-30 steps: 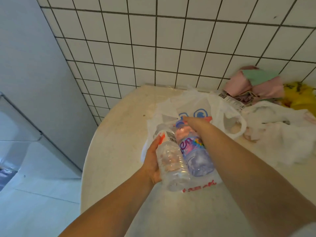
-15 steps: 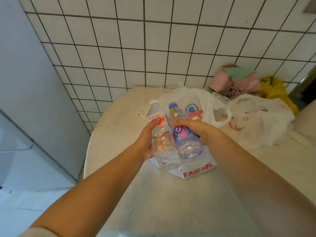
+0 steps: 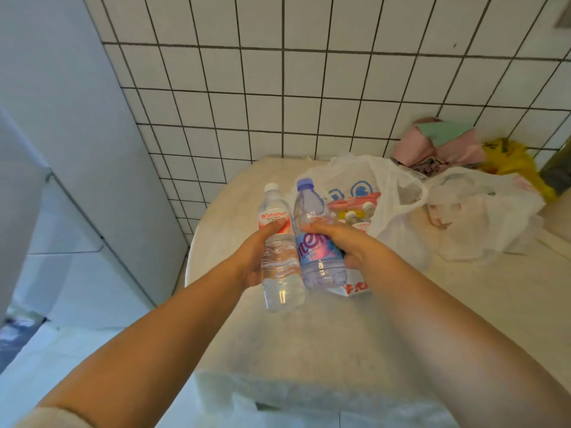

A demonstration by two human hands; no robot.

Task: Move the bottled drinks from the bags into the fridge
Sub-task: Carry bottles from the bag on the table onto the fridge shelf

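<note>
My left hand (image 3: 255,257) grips a clear water bottle with a red label and white cap (image 3: 279,273). My right hand (image 3: 346,242) grips a bottle with a blue-pink label and purple cap (image 3: 318,264). Both bottles are held upright, side by side, above the counter (image 3: 309,335). Behind them lies an open white plastic bag (image 3: 383,186) with more small bottles (image 3: 355,216) inside. The white fridge (image 3: 61,149) stands at the left.
A second crumpled white bag (image 3: 475,211) lies to the right. Pink and green cloth (image 3: 438,140) and a yellow bag (image 3: 509,159) sit against the tiled wall (image 3: 278,88). The counter's rounded edge borders a gap beside the fridge.
Both hands have lifted the two bottles out of the bag and drawn them toward me. The bottles have gone from lying tilted to standing upright.
</note>
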